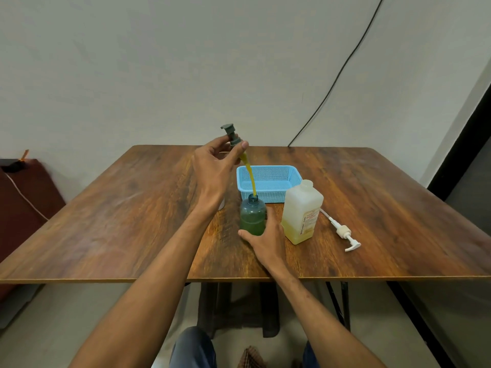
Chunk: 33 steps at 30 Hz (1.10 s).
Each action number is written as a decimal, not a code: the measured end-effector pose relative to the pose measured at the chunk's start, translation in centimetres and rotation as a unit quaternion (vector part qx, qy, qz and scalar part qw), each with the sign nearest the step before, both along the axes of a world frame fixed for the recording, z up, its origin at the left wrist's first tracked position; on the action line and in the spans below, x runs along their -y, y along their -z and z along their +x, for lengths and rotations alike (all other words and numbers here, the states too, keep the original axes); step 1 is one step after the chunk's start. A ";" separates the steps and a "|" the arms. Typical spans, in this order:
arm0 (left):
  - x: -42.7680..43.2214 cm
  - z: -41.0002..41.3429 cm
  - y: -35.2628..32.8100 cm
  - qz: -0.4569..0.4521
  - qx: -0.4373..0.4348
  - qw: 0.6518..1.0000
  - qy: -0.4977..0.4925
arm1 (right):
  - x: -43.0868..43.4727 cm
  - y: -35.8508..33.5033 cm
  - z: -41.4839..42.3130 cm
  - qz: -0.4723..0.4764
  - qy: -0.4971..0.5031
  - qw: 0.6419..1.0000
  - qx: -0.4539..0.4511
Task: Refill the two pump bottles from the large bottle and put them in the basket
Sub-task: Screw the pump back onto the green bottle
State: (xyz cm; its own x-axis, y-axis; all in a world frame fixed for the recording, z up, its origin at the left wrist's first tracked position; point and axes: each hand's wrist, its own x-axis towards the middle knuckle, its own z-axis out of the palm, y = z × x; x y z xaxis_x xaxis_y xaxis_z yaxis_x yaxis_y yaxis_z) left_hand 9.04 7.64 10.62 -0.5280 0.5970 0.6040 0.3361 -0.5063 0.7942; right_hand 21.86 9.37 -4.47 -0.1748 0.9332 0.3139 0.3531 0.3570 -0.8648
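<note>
A small teal pump bottle (252, 217), partly filled with greenish liquid, stands open on the wooden table (132, 208). My right hand (265, 241) grips its lower body from the near side. My left hand (215, 171) pinches the grey pump head (230, 134) above the bottle; its yellow-stained dip tube (251, 181) slants down with its tip at the bottle's mouth. The large white bottle (301, 212), capless with yellowish liquid at the bottom, stands just right of it. The blue basket (268, 185) sits behind both, with nothing in it.
A white pump head with its tube (342, 231) lies on the table right of the large bottle. A pale object (222, 204) is mostly hidden behind my left wrist. A black cable (337, 75) hangs down the wall behind the table.
</note>
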 end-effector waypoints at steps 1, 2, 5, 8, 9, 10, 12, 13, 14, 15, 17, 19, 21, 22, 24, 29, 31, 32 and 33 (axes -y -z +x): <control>-0.2 -0.1 0.2 -0.005 -0.006 1.000 -0.002 | 0.0 0.0 0.0 0.000 0.000 1.000 -0.002; -0.4 -0.2 0.5 -0.015 -0.016 1.000 -0.003 | 0.0 0.0 0.0 -0.002 -0.002 1.000 -0.003; -0.6 -0.1 1.9 -0.060 -0.049 0.997 0.011 | 0.0 0.1 -0.1 -0.006 -0.001 1.000 -0.004; -0.4 0.6 3.3 -0.099 -0.067 0.993 0.023 | -0.2 0.3 -0.2 0.001 0.005 1.000 -0.003; -0.4 0.8 3.7 -0.111 -0.068 0.991 0.025 | -0.3 0.4 -0.2 0.003 0.007 1.000 -0.003; -0.4 0.9 4.0 -0.121 -0.070 0.990 0.030 | -0.4 0.5 -0.3 0.003 0.009 1.000 -0.002; -0.3 1.1 4.7 -0.142 -0.070 0.987 0.042 | -0.5 0.7 -0.4 0.003 0.011 1.000 0.000; -0.3 1.1 5.0 -0.152 -0.068 0.985 0.046 | -0.5 0.8 -0.4 0.003 0.012 1.000 0.001; -0.2 1.1 5.3 -0.159 -0.066 0.984 0.046 | -0.5 0.8 -0.4 0.004 0.012 1.000 0.000; -0.2 1.1 5.5 -0.163 -0.068 0.983 0.039 | -0.5 0.8 -0.4 0.003 0.011 1.000 -0.003; -0.1 1.1 5.9 -0.169 -0.081 0.982 0.028 | -0.5 0.8 -0.4 0.003 0.009 1.000 -0.007; 0.0 1.0 6.3 -0.175 -0.091 0.980 0.029 | -0.5 0.7 -0.4 0.004 0.004 1.000 -0.011; 0.0 0.8 6.8 -0.184 -0.097 0.978 0.037 | -0.4 0.7 -0.3 0.003 0.000 1.000 -0.015; 0.0 0.7 7.1 -0.187 -0.099 0.977 0.041 | -0.4 0.6 -0.3 0.002 -0.001 1.000 -0.015; 0.2 0.7 7.6 -0.189 -0.103 0.975 0.047 | -0.4 0.6 -0.2 0.001 -0.003 1.000 -0.014; 0.6 0.4 7.5 -0.209 -0.098 0.966 0.119 | -0.6 0.9 -0.2 0.008 0.002 1.000 -0.012; 0.6 0.4 7.4 -0.225 -0.102 0.955 0.161 | -0.6 0.9 -0.2 0.012 0.001 1.000 -0.014; 0.6 0.3 7.4 -0.232 -0.100 0.951 0.181 | -0.6 0.8 -0.1 0.013 -0.002 1.000 -0.015; 0.6 0.3 7.4 -0.237 -0.093 0.947 0.197 | -0.6 0.8 -0.1 0.013 -0.003 1.000 -0.017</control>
